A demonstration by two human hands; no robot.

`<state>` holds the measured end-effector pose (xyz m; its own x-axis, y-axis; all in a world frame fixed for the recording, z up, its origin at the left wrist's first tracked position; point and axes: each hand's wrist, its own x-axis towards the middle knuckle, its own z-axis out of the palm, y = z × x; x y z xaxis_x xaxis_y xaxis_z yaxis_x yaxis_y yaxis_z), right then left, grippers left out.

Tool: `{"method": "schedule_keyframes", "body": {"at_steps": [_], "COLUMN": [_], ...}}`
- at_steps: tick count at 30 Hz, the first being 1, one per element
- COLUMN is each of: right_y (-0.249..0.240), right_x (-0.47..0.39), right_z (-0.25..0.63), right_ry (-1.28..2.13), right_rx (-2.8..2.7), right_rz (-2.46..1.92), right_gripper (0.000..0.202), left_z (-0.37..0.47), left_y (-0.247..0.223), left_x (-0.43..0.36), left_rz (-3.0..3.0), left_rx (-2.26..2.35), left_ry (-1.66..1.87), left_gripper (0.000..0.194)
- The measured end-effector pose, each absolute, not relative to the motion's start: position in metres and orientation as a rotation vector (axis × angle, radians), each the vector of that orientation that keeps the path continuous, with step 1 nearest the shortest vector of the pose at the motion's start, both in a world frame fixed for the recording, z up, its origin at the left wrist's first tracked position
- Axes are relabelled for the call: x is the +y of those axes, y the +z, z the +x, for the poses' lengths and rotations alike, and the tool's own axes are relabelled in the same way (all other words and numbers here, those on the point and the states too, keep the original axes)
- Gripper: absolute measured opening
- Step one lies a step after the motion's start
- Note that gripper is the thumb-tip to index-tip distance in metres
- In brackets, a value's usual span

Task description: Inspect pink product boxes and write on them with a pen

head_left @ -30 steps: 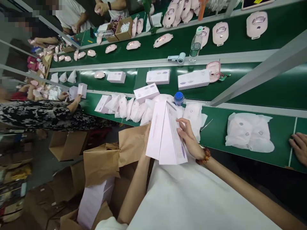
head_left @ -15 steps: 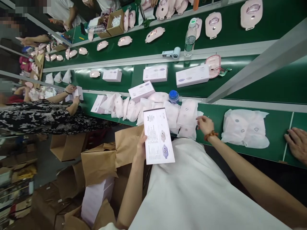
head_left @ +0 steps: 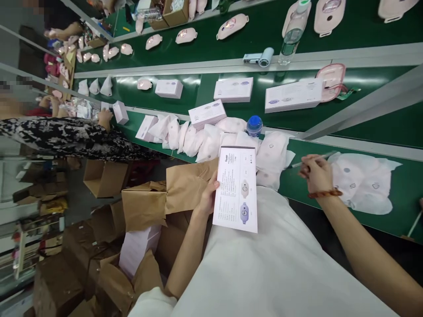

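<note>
My left hand (head_left: 209, 196) holds a white printed box (head_left: 235, 189) upright by its left side, in front of my shirt. My right hand (head_left: 315, 174), with a beaded bracelet at the wrist, is closed on a thin pale stick-like item (head_left: 296, 165) over the green table, just left of flat wrapped packages (head_left: 361, 180). Behind the held box, a row of white-wrapped items (head_left: 211, 141) lies along the bench. Another white box (head_left: 207, 113) rests on the row, and a blue-capped jar (head_left: 254, 126) stands beside it.
Beyond lie boxes (head_left: 233, 89), pink devices (head_left: 232, 26), a small blue fan (head_left: 264, 57) and a water bottle (head_left: 292, 35). A slanted metal post (head_left: 360, 103) rises at right. Open cartons (head_left: 143, 207) stand at lower left; a co-worker's patterned sleeve (head_left: 59, 134) is at left.
My right hand has moved right, from beside the wrapped row toward the flat packages, with the thin item now showing in it. The held box stays in my left hand. The view has shifted.
</note>
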<state>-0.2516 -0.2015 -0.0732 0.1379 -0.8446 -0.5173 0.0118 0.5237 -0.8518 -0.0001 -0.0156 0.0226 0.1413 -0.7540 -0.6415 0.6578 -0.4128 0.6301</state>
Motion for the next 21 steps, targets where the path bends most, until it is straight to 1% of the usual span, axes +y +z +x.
{"method": "schedule_keyframes", "body": {"at_steps": [2, 6, 10, 12, 13, 15, 16, 17, 19, 20, 21], "right_y": [-0.045, 0.002, 0.017, 0.018, 0.017, 0.019, 0.020, 0.023, 0.029, 0.034, 0.038], "right_x": [-0.193, -0.175, -0.173, -0.174, -0.174, -0.173, -0.172, -0.171, -0.169, -0.168, -0.167], "right_z": [-0.244, -0.225, -0.220, -0.222, -0.222, -0.222, -0.221, -0.220, -0.219, -0.219, -0.220], "right_ry": [-0.748, -0.718, -0.816, -0.824, -0.837, -0.919, -0.990, -1.062, -1.153, -1.150, -1.107], "right_rx": [1.172, 0.985, 0.915, 0.937, 0.967, 1.042, 1.083, 1.120, 1.108, 1.034, 0.922], "right_rz": [-0.789, -0.811, -0.912, -0.962, -0.988, -1.049, -1.080, -1.110, -1.133, -1.113, -1.079], "right_gripper": [0.056, 0.049, 0.050, 0.042, 0.045, 0.076, 0.082, 0.074, 0.041, 0.037, 0.042], "left_z": [0.001, 0.004, 0.005, 0.005, 0.006, 0.006, 0.006, 0.006, 0.006, 0.005, 0.005], "left_y": [0.025, 0.022, 0.018, 0.016, 0.015, 0.014, 0.014, 0.014, 0.014, 0.015, 0.017], "left_x": [-0.016, -0.018, -0.018, -0.017, -0.017, -0.017, -0.017, -0.017, -0.017, -0.017, -0.017], "left_rz": [1.243, 1.239, 1.244, 1.245, 1.247, 1.250, 1.249, 1.246, 1.230, 1.218, 1.207], "left_rx": [-0.138, -0.236, -0.280, -0.272, -0.268, -0.266, -0.269, -0.273, -0.280, -0.281, -0.284], "left_ry": [-1.548, -1.549, -1.541, -1.529, -1.528, -1.537, -1.545, -1.550, -1.560, -1.561, -1.563], "left_gripper": [0.092, 0.089, 0.088, 0.087, 0.087, 0.085, 0.084, 0.084, 0.085, 0.085, 0.086]}}
